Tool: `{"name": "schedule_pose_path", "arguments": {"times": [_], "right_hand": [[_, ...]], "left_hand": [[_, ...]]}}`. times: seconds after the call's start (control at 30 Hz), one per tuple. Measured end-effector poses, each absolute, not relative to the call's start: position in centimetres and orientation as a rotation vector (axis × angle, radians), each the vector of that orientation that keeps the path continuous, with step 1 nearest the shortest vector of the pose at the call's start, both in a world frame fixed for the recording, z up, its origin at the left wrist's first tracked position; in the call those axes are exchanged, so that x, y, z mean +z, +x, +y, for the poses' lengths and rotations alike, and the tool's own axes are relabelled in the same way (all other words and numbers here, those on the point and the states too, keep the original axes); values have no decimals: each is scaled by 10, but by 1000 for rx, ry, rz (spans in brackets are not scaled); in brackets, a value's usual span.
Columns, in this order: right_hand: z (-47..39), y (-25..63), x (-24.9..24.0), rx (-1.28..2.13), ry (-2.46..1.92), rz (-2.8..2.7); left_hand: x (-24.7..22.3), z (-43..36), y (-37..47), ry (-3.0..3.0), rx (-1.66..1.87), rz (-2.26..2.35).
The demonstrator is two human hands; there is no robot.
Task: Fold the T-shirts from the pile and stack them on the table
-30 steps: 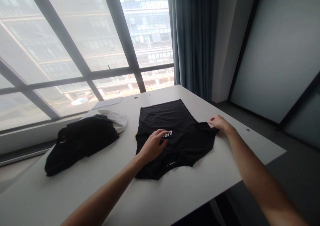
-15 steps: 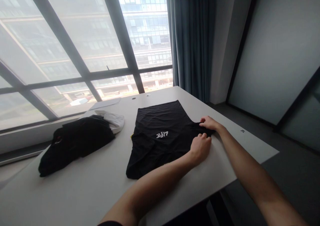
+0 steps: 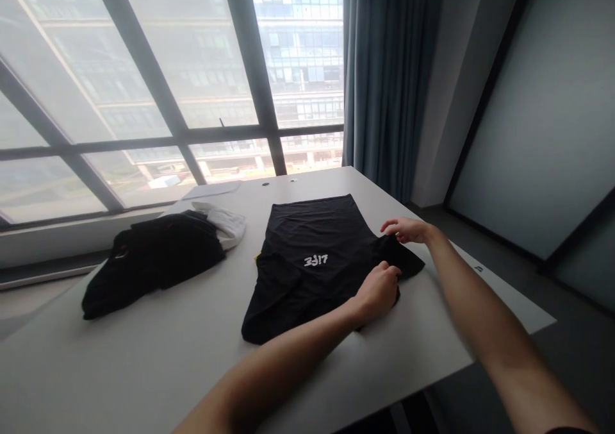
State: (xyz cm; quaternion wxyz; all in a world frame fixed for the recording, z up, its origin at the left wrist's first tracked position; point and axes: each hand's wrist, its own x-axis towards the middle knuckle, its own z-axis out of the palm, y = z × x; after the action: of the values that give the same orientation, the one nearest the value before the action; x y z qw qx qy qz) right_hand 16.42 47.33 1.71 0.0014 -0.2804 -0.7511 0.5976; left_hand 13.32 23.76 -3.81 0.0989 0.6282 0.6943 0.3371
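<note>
A black T-shirt (image 3: 312,229) with white lettering lies spread on the white table (image 3: 456,318), its hem towards the window. My left hand (image 3: 379,293) is closed on the cloth at the near right side of the shirt. Across the sleeve from it, my right hand (image 3: 407,229) pinches the upper edge of the right sleeve, which stands slightly raised. The end of that sleeve points out to the right between and beyond my hands. A bit of yellow shows at the shirt's left edge.
Left of the shirt lies a bunched black garment (image 3: 154,254), with a white cloth (image 3: 228,224) against its far end. Behind the table are a large window and a blue curtain (image 3: 389,88). The table's right edge drops to a dark floor.
My left hand has shifted slightly left and towards me. The sleeve, bunched between my hands before, is now raised and spread wider. The view has turned a little.
</note>
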Motion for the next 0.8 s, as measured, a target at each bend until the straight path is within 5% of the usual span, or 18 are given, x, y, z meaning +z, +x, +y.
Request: {"name": "schedule_pose_path", "arguments": {"times": [0.37,0.6,0.8], "right_hand": [[481,165,-4,2093,-557,-1966],[469,162,-12,1759,-483,-2190],[477,172,-14,1613,-428,-2397]], "left_hand": [[-40,222,113,1772,1158,2151],[-50,227,115,1583,1413,2039],[-46,219,124,1742,1245,1964]]}}
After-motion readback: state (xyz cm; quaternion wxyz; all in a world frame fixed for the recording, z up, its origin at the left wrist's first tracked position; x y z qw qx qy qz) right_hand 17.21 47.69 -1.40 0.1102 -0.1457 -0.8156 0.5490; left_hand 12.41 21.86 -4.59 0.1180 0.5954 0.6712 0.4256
